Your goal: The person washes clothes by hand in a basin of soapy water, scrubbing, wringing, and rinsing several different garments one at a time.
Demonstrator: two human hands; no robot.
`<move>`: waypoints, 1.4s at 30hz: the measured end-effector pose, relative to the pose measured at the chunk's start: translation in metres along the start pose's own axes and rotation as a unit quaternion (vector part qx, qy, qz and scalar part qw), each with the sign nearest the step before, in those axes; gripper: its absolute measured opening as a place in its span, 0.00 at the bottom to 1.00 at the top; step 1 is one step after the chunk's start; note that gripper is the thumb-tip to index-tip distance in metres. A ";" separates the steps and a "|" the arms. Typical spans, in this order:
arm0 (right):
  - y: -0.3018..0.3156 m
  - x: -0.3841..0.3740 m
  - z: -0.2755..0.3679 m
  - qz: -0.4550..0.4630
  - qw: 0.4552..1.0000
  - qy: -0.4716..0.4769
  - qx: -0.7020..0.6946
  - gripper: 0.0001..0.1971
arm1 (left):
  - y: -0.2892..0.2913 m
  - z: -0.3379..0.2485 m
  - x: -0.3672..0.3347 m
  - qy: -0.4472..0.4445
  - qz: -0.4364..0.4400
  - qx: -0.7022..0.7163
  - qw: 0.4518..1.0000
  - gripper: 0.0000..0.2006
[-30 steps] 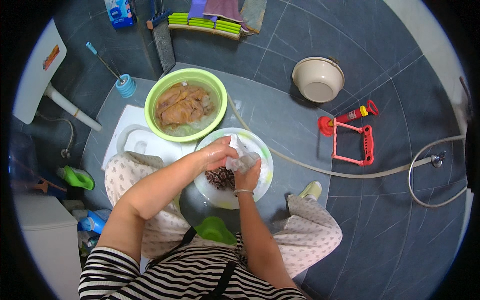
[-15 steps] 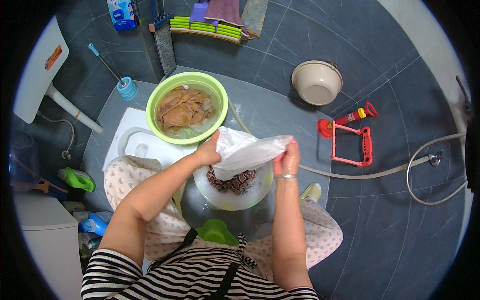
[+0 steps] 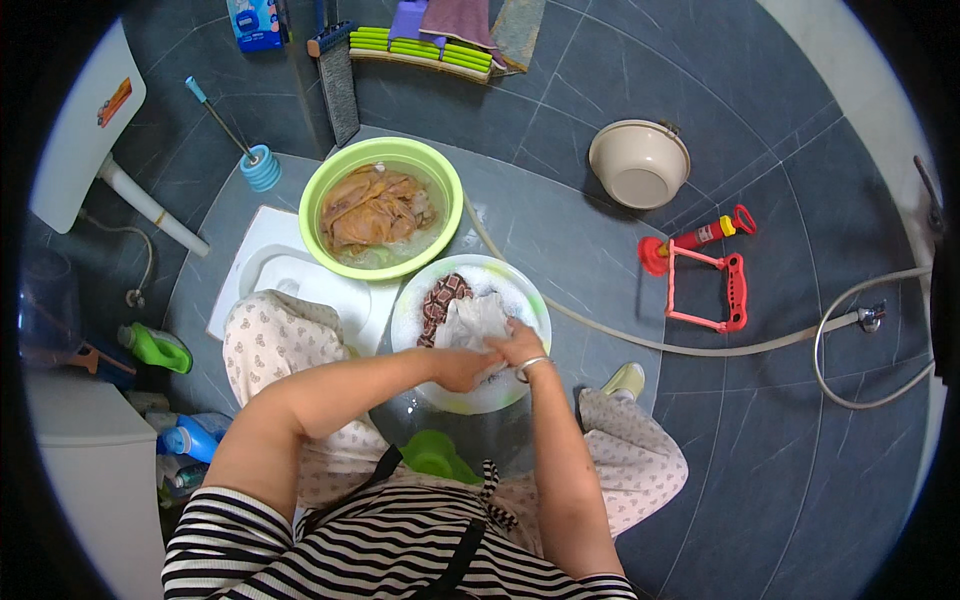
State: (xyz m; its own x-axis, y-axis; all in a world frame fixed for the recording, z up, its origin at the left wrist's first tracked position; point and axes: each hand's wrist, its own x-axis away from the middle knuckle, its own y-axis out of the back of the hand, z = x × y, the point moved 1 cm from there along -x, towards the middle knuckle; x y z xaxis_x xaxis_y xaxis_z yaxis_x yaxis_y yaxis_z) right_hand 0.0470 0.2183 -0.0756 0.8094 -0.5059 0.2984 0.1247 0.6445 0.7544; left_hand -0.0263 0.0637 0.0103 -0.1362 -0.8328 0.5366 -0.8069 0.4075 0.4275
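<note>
A white cloth (image 3: 474, 320) lies bunched in a pale washbasin (image 3: 412, 285) of sudsy water between my knees. My left hand (image 3: 466, 370) is closed on the cloth's near edge, its fingertips partly hidden. Right beside it, my right hand (image 3: 518, 345) grips the same cloth from the right side, the two hands nearly touching. A dark brown patterned cloth (image 3: 441, 304) rests in the suds to the left of the white one. Just beyond, a lime-green basin (image 3: 312, 235) holds a tan garment (image 3: 372, 212) soaking in water.
A white squat toilet (image 3: 232, 285) is set in the floor at left. Behind my basin a hose (image 3: 640, 345) runs across to the right wall. Red plunger (image 3: 655, 256) and pink-red frame (image 3: 735, 292) stand at right. A green scoop-like container (image 3: 436, 458) sits between my legs.
Both hands have lowered the white cloth from above the basin into the suds and come together, bunching it. The patterned cloth now shows at the basin's left side.
</note>
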 end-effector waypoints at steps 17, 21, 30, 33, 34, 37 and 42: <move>0.064 0.041 0.025 -0.068 0.977 0.117 0.165 0.21 | -0.031 0.052 -0.008 0.062 -0.029 -0.131 0.989 0.34; 0.113 0.047 0.055 -0.209 0.954 0.183 0.113 0.16 | -0.005 0.053 -0.001 0.159 -0.155 -0.031 0.975 0.46; 0.175 0.047 0.047 -0.252 0.901 0.113 -0.336 0.12 | 0.046 0.057 0.005 0.211 -0.036 -0.137 0.967 0.32; 0.179 0.036 0.048 -0.232 0.894 0.065 -0.378 0.12 | 0.068 0.058 0.003 0.185 -0.249 -0.156 0.938 0.15; 0.177 0.032 0.047 -0.220 0.892 0.048 -0.391 0.13 | 0.081 0.046 0.010 0.182 -0.335 -0.120 0.917 0.13; 0.165 0.005 0.031 -0.199 0.860 0.022 -0.469 0.13 | 0.120 0.057 -0.003 0.082 -0.427 -0.080 0.897 0.15; 0.102 -0.049 -0.002 -0.176 0.878 -0.039 -0.443 0.13 | 0.142 0.072 -0.033 0.062 -0.439 0.020 0.896 0.17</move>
State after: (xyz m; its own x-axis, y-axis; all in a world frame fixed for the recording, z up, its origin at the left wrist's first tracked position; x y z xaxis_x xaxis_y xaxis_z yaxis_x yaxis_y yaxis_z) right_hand 0.0207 0.3101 -0.0141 0.5939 -0.7783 0.2038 0.7846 0.6164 0.0676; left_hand -0.1778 0.1216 0.0007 0.6247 -0.7763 0.0841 -0.5920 -0.4006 0.6993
